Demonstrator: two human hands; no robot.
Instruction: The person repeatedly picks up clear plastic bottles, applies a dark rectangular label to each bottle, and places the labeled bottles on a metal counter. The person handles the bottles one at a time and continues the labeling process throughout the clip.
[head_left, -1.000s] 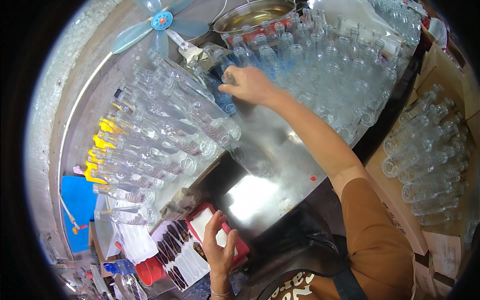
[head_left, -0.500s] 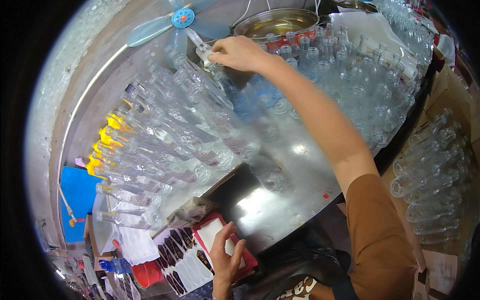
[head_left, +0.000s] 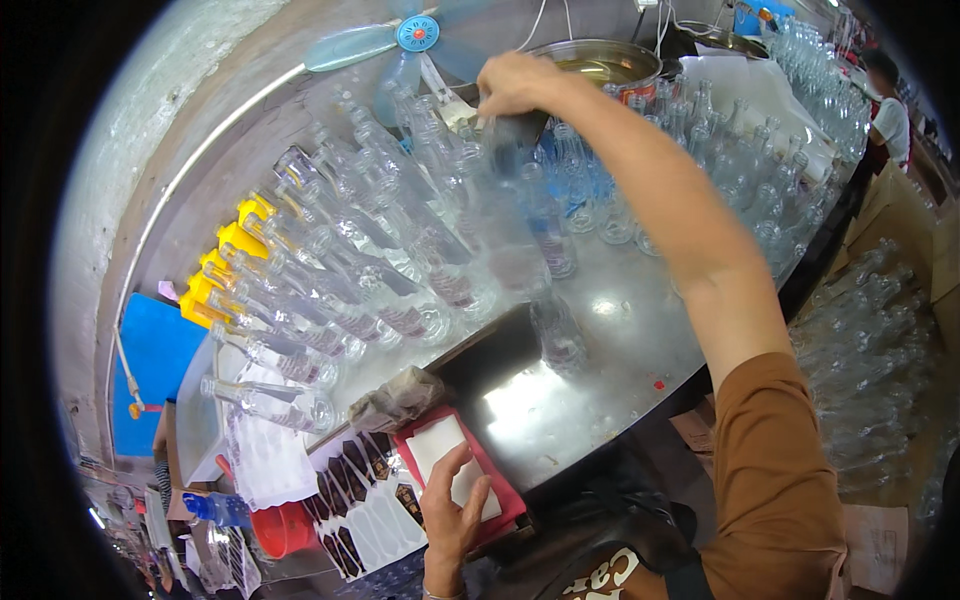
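Note:
My right hand (head_left: 515, 84) reaches to the far side of the metal table. Its fingers are closed at the top of a clear glass bottle (head_left: 508, 225), which is smeared by motion and hangs among other bottles. Several rows of clear bottles (head_left: 345, 265) stand to the left of it. A single bottle (head_left: 558, 335) stands nearer, beside the edge of the raised surface. Low in the view, my left hand (head_left: 452, 505) holds nothing, its thumb and fingers apart. It is over the edge of a red tray (head_left: 508, 480) with a white pad (head_left: 437, 440) in it.
A blue-bladed fan (head_left: 418, 34) is at the back, beside a metal basin (head_left: 600, 62) of yellowish liquid. More bottles (head_left: 735, 170) crowd the right; others fill a cardboard box (head_left: 905, 215). Dark-and-white labels (head_left: 375, 520), a crumpled cloth (head_left: 397, 398) and a red container (head_left: 280, 530) are at lower left.
The view has shifted a little. My right hand is still at the far side, and the blurred bottle now shows beneath it. My left hand has kept its open pose by the red tray.

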